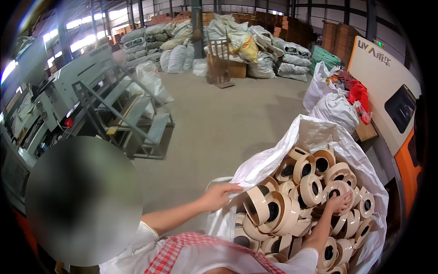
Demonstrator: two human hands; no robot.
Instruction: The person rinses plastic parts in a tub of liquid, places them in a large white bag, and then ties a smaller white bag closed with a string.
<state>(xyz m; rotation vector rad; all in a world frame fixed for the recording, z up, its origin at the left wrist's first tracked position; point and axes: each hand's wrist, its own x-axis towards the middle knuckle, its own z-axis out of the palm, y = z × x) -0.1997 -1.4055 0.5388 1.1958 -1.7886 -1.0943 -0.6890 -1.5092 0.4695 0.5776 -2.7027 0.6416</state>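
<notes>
A big white woven sack (258, 168) stands to my right with its mouth wide apart. Many beige plastic ring-shaped parts with dark round centres (311, 189) fill it in a loose heap. My left hand (221, 196) is at the sack's near-left rim, fingers closed round the edge of the fabric. Over on the right side of the heap, my right hand (339, 203) rests on the beige parts with its fingers spread; its fingertips touch one of the rings. Whether it lifts any part cannot be seen.
Metal steps (137, 121) stand by a grey machine (84, 75) at left. A white and orange machine (383, 86) is at right, beside stuffed white bags (333, 112). Further off are a hand truck (220, 61) and stacked sacks (159, 41). A blurred disc hides the lower left.
</notes>
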